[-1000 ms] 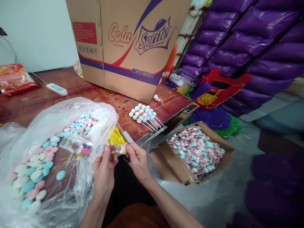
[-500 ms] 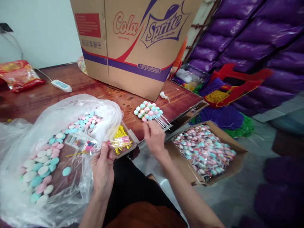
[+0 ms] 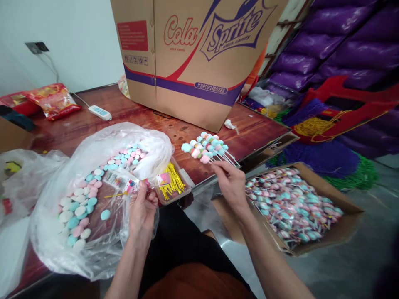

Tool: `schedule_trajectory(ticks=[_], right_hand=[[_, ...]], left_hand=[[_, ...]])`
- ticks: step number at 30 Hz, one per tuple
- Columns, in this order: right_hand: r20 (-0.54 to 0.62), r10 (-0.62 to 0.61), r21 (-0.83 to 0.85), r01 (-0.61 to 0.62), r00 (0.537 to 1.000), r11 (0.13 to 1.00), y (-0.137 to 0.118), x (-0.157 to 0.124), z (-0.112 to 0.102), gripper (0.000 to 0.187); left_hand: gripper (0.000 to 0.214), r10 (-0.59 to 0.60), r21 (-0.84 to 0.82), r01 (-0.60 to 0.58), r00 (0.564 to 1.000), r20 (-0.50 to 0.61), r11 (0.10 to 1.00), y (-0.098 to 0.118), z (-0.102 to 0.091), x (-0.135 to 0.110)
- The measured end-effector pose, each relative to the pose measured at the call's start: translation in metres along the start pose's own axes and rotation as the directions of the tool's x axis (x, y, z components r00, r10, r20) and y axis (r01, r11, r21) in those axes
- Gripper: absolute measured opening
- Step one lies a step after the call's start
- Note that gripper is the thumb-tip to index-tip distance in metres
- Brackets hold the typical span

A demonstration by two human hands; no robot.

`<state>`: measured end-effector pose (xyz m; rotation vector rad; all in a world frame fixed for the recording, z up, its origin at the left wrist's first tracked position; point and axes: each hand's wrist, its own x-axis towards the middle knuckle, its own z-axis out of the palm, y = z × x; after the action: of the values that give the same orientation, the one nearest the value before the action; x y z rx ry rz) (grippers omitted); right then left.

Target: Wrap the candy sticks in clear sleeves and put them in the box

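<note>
My left hand [image 3: 142,207] pinches a small clear plastic wrapper with a pink printed label [image 3: 163,179], above a tray of yellow twist ties [image 3: 172,182]. More clear printed wrappers [image 3: 116,180] lie just left of its fingers, with one yellow tie [image 3: 115,195] beside them. My right hand [image 3: 231,185] is closed at the near side of a pile of marshmallow sticks [image 3: 212,143]. Its fingertips grip the stick of the nearest marshmallow skewer [image 3: 195,153], whose pink and blue pieces point left. The stick is mostly hidden by the fingers.
Loose pastel marshmallows [image 3: 82,203] lie in a spread plastic bag [image 3: 46,232] on the left. A large carton [image 3: 187,87] stands at the back. Below the table's right edge, an open box [image 3: 352,211] holds many wrapped marshmallow sticks. A white power strip [image 3: 99,112] lies behind.
My right hand has reached the pile and closed on one skewer, which now sticks out leftward from the others. The wrapper in my left hand has tilted. The view has swung left.
</note>
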<state>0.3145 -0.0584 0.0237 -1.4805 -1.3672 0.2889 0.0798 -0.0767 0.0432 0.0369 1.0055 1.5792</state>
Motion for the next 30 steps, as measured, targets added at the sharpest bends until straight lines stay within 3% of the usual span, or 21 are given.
schedule_trajectory(ticks=[2, 5, 10, 15, 18, 24, 27, 30], right_hand=[[0.054, -0.018, 0.142, 0.010, 0.998, 0.990, -0.017, -0.020, -0.007, 0.015], [0.090, -0.108, 0.190, 0.089, 0.990, 0.978, -0.032, -0.043, -0.015, 0.013], [0.122, -0.255, 0.087, 0.245, 0.959, 0.966, -0.032, -0.055, -0.024, 0.015], [0.220, -0.307, -0.013, 0.317, 0.926, 0.948, -0.033, -0.052, -0.036, 0.016], [0.315, -0.266, 0.025, 0.272, 0.911, 0.962, -0.037, -0.049, -0.043, 0.016], [0.472, -0.066, 0.171, -0.018, 0.879, 0.985, -0.039, -0.051, -0.041, 0.022], [0.480, 0.004, 0.171, -0.098, 0.878, 0.980, -0.037, -0.053, -0.038, 0.024], [0.435, -0.003, 0.126, -0.057, 0.900, 0.990, -0.036, -0.054, -0.036, 0.023]], left_hand=[[0.043, 0.004, -0.010, -0.004, 1.000, -0.002, 1.000, 0.001, -0.001, 0.002], [0.034, 0.001, -0.019, -0.001, 1.000, -0.008, 1.000, 0.001, -0.001, 0.002], [0.032, -0.016, -0.004, 0.016, 1.000, 0.012, 1.000, 0.001, -0.001, 0.000], [0.044, -0.003, 0.041, 0.000, 0.998, 0.067, 0.999, 0.000, -0.007, 0.001], [0.048, 0.061, 0.076, -0.066, 0.995, 0.073, 0.995, 0.000, -0.012, 0.005], [0.049, 0.150, 0.119, -0.159, 0.985, 0.080, 0.980, 0.000, -0.013, 0.006], [0.050, 0.125, 0.142, -0.138, 0.987, 0.099, 0.980, 0.000, -0.011, 0.004], [0.050, 0.112, 0.147, -0.126, 0.988, 0.104, 0.981, 0.000, -0.012, 0.005]])
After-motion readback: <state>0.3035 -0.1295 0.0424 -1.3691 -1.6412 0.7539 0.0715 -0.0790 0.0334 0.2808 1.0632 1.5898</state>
